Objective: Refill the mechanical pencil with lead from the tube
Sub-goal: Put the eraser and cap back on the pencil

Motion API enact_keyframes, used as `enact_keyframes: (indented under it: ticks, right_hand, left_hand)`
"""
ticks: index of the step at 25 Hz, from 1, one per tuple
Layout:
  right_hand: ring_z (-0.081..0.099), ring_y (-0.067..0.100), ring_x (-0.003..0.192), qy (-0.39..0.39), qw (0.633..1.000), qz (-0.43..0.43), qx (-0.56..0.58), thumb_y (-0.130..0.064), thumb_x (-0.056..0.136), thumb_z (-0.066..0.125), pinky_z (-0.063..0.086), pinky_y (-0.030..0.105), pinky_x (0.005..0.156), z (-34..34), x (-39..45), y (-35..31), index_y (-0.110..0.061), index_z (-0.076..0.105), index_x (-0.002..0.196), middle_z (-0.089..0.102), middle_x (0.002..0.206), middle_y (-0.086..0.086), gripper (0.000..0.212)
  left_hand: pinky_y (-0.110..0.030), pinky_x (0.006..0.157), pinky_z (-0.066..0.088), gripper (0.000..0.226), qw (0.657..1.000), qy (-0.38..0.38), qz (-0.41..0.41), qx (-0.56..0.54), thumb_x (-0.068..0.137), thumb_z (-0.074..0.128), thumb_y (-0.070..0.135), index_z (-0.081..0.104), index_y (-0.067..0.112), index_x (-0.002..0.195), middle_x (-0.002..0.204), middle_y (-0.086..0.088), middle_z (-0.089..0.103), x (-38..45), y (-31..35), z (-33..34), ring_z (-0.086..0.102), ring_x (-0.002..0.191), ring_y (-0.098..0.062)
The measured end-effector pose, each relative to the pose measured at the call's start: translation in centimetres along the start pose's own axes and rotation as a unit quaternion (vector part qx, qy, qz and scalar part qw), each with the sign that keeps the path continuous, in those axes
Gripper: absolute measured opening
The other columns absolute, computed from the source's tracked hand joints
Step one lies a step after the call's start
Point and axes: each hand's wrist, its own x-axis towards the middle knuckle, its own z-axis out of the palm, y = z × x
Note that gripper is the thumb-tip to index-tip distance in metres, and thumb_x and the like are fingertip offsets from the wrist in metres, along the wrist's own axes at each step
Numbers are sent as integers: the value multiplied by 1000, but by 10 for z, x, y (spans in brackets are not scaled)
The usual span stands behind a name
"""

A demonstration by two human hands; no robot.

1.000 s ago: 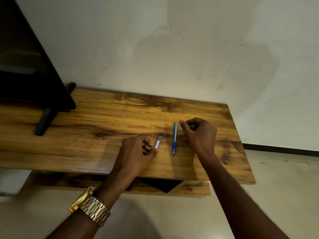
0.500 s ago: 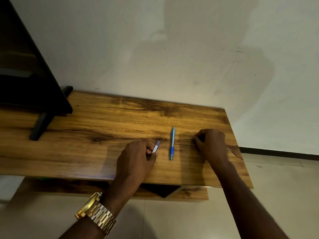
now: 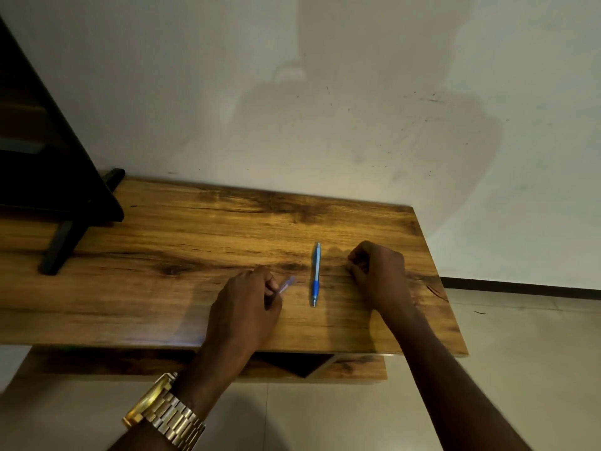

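A blue mechanical pencil [image 3: 315, 274] lies on the wooden table [image 3: 182, 242], tip toward me, with neither hand touching it. Just left of it, my left hand [image 3: 247, 304] is closed around a small pale lead tube [image 3: 286, 284], whose end sticks out past my fingers, blurred. My right hand [image 3: 379, 275] rests on the table to the right of the pencil. Its fingers are curled in a loose fist, and I cannot see whether anything is inside.
A black screen [image 3: 48, 151] on a black stand [image 3: 60, 249] fills the table's left end. A white wall runs behind the table. The table's right edge [image 3: 439, 275] lies close to my right hand, with tiled floor [image 3: 520, 353] beyond. A lower shelf [image 3: 325, 366] shows underneath.
My right hand has moved right, away from the pencil, and settled in a fist. My left hand has shifted slightly with the tube. The view has tilted down a little.
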Motion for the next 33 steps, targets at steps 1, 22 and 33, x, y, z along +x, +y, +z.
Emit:
enact_keyframes:
  ticks: [1,22,33]
  right_hand:
    - [62,-3,83,9,1000,11,21,-12,97,81,45,5,69,-1,-1,1,-16,78,113,73,101,-7,17]
    - [79,20,102,-27,841,7,541,-7,94,82,63,32,90,21,-13,-50,-8,80,119,84,107,12,25]
    - [81,22,101,-69,842,-10,535,-17,88,87,63,31,87,22,-15,-52,-12,86,106,85,107,11,19]
  left_hand:
    - [-22,73,55,17,1000,-5,-4,-26,93,83,25,71,31,103,99,14,71,2,-1,-1,67,88,-2]
    - [-22,83,60,15,957,17,20,-290,96,80,22,80,26,111,101,15,80,15,-6,-21,72,98,3]
    - [-4,76,51,16,960,24,41,-275,95,81,20,82,25,110,101,18,79,15,-6,-22,70,100,8]
